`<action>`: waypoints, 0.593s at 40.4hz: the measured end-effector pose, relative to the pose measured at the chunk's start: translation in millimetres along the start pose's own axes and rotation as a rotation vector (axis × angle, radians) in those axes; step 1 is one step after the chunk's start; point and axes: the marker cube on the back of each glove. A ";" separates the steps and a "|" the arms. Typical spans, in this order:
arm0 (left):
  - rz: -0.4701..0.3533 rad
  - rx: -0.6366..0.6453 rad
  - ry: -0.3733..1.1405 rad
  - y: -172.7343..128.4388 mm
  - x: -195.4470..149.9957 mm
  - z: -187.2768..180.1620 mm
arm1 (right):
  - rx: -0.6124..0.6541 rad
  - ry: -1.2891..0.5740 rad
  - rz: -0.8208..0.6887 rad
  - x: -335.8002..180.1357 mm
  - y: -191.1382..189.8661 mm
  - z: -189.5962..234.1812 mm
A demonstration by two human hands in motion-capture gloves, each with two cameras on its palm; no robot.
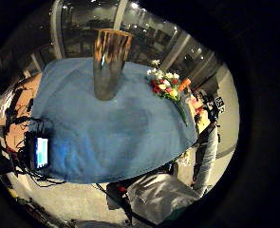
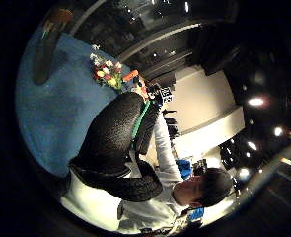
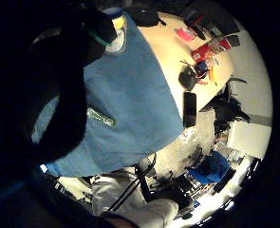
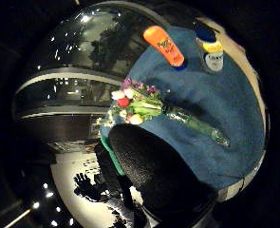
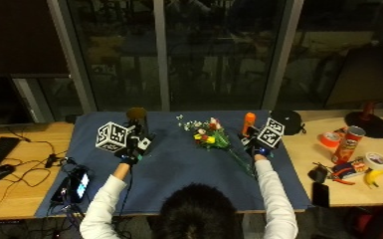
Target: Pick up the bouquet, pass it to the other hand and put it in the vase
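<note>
A blue cloth (image 5: 171,174) covers the wooden bench (image 5: 19,134) before dark windows. One bouquet (image 5: 212,139), one vase (image 5: 137,119). Both hands' fingers cannot be told.

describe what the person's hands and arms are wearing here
Both hands, the left hand and the right hand, wear black gloves with a textured surface; a green strip shows along the glove edge in the palm views. Both arms are in long white sleeves reaching up to the gloves.
</note>
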 end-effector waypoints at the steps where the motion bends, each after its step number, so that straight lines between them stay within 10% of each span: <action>1: 0.000 -0.003 -0.003 -0.2 -1.2 1.3 | -0.011 0.005 0.004 -0.4 5.1 4.6; 24: -0.022 -0.033 0.055 7.4 -4.6 11.4 | -0.405 0.003 -0.022 9.7 45.0 131.2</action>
